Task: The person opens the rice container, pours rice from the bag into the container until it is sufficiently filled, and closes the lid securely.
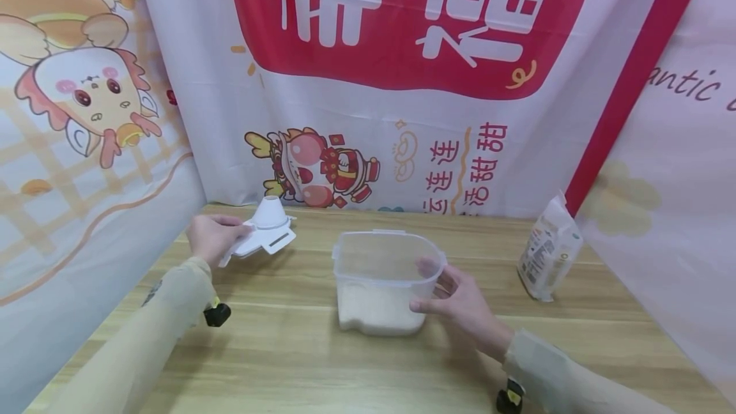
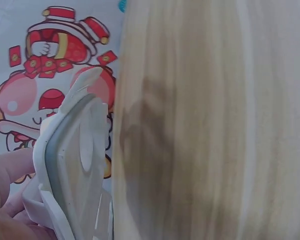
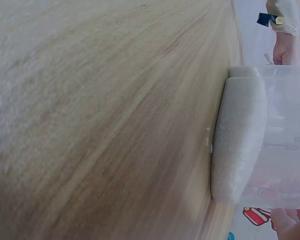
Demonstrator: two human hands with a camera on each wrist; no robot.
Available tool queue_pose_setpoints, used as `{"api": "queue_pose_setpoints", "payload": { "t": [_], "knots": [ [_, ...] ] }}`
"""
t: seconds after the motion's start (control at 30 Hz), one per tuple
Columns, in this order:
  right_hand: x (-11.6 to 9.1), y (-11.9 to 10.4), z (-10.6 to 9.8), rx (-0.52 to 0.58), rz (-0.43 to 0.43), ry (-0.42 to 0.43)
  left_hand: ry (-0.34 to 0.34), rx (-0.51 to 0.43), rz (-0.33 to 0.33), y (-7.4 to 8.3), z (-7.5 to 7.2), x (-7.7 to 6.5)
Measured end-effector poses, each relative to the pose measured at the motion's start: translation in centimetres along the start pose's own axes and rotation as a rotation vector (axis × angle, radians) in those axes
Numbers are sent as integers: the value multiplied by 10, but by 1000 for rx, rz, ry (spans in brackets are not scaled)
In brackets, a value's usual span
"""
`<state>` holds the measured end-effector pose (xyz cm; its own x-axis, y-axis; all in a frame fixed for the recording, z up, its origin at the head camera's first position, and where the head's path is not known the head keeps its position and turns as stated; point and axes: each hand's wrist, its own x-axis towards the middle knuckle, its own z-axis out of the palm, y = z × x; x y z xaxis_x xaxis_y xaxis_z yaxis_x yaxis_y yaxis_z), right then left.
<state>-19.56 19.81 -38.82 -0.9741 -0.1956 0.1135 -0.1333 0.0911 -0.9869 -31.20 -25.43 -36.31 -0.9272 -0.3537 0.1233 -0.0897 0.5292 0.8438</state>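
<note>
My left hand (image 1: 215, 235) pinches the edge of a white plastic lid (image 1: 253, 243) with a cone-shaped spout standing on its top. In the left wrist view the underside of the lid (image 2: 70, 165) shows a grey seal and a round opening, with the fingers at its left edge. A translucent plastic container (image 1: 351, 273), uncovered, stands on the table, its bottom filled with white grains (image 1: 379, 312) that look like rice. My right hand (image 1: 460, 299) grips the container's right side, thumb in front and fingers behind. The right wrist view shows the grains (image 3: 240, 135) heaped unevenly against the wall.
A white printed bag (image 1: 549, 251) stands upright toward the table's right side. The wooden table (image 1: 276, 363) ends at a printed cloth (image 1: 402, 107) hanging behind it. More printed cloth flanks the left and right sides.
</note>
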Motion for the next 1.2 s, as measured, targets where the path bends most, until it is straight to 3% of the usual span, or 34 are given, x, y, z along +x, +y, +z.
{"api": "queue_pose_setpoints", "payload": {
  "t": [0.23,0.5,0.83,1.2],
  "knots": [
    [-1,1,1,-14,11,19,1,39,36,-10,6,-1],
    [-2,2,0,-34,13,32,-42,38,-25,-18,12,-6],
    [-2,2,0,-6,17,22,-46,56,-86,-17,15,-15],
    [-1,-1,-2,-21,39,16,-58,-7,-121,-15,14,-18]
  ]
}}
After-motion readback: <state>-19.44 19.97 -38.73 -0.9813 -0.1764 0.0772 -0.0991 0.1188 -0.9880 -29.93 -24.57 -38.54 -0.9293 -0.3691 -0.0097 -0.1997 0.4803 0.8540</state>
